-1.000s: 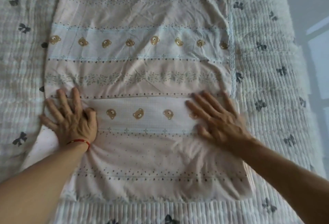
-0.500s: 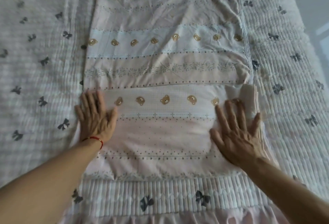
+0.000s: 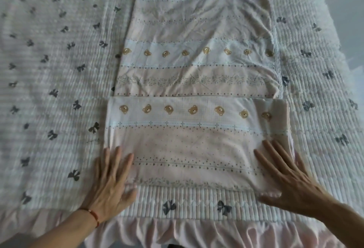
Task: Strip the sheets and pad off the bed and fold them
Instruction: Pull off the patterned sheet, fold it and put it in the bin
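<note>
Red bracelet [image 3: 94,215] on one wrist; strip of pale floor [image 3: 352,11] at the upper right.

No readable text, labels or numbers anywhere

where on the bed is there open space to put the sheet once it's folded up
Widest free patch: the bow-print quilted pad left of the bear-print sheet, up to the left hand. A narrower strip of pad runs right of the sheet toward the bed edge. A thin band lies between the sheet's near fold and the pink ruffle. The middle is crowded: sheet, plus right hand.
</note>
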